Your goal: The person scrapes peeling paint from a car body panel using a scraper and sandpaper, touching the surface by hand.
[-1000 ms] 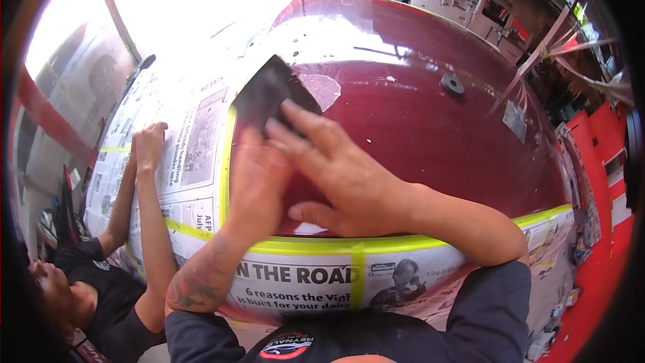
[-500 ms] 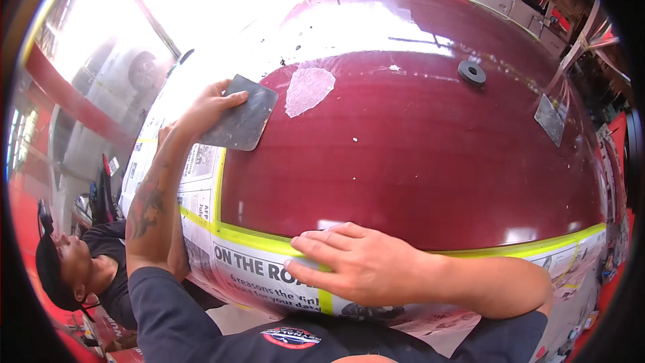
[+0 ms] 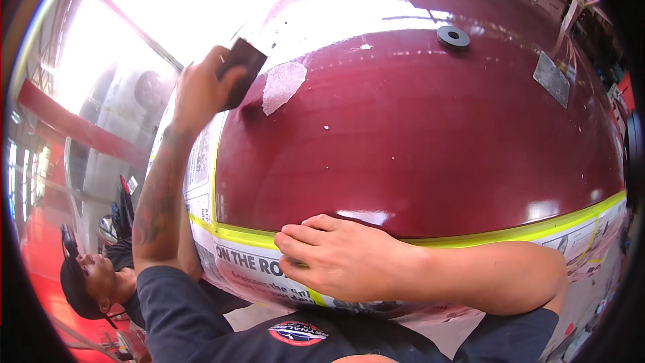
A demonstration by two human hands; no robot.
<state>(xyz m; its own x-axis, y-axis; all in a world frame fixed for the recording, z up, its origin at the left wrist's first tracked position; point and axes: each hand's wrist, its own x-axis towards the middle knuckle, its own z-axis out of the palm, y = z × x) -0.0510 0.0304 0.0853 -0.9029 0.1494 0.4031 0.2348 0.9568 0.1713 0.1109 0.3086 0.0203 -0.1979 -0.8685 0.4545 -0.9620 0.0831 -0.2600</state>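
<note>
My left hand (image 3: 205,87) grips a dark, flat rectangular pad (image 3: 246,70), tilted up at the left end of a glossy maroon car panel (image 3: 430,154). A pale, irregular patch (image 3: 285,87) lies on the panel beside the pad. My right hand (image 3: 342,255) rests on the near edge of the panel with its fingers bent and slightly apart. Beneath that hand run yellow masking tape (image 3: 470,238) and newspaper (image 3: 245,262). Nothing shows held in the right hand, though its palm is hidden.
Toward the far right of the panel lie a dark ring-shaped disc (image 3: 453,37) and a grey rectangular sheet (image 3: 551,79). Small white specks dot the paint. Another person in a black cap (image 3: 79,282) is close by at the lower left. Bright light washes out the far left.
My left hand has moved slightly farther away, and the pad has tipped up from its flatter position. The right hand's fingers have bent more at the taped edge. The whole view has shifted.
</note>
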